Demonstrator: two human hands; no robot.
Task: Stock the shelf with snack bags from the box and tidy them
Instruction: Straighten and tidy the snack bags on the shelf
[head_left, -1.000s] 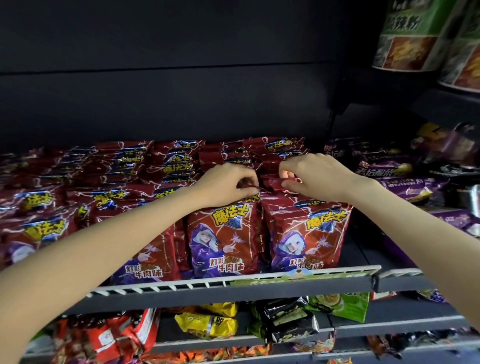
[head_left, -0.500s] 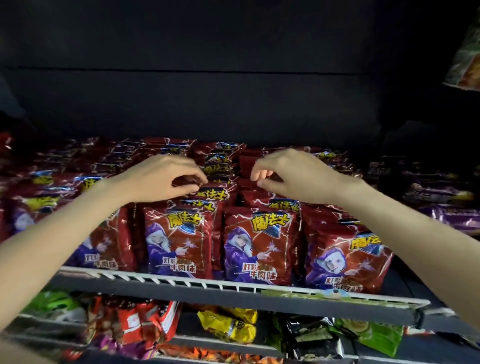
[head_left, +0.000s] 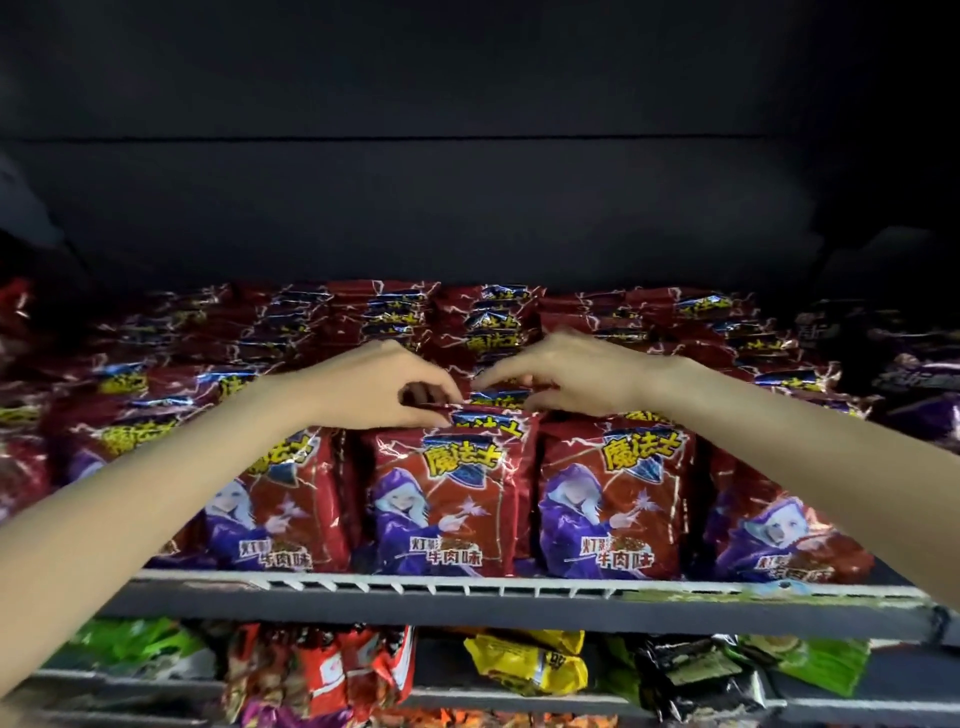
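Note:
Several rows of red snack bags with a purple-hooded figure stand upright on the shelf (head_left: 467, 590). My left hand (head_left: 374, 387) pinches the top edge of the bags in the middle row, just behind the front bag (head_left: 447, 499). My right hand (head_left: 566, 379) pinches the top of the same row from the right, fingers curled over the bag tops. Front bags of neighbouring rows stand at left (head_left: 280, 509) and right (head_left: 613, 499). The box is not in view.
A dark shelf underside and back wall fill the upper view. Purple snack bags (head_left: 919, 410) lie at the far right of the same shelf. Below the white front rail sit yellow (head_left: 524, 662), green (head_left: 135, 649), black (head_left: 691, 675) and red bags (head_left: 322, 665).
The view shifted left along the shelf. Both hands moved from rows further right to the middle row, and came closer together on its bag tops.

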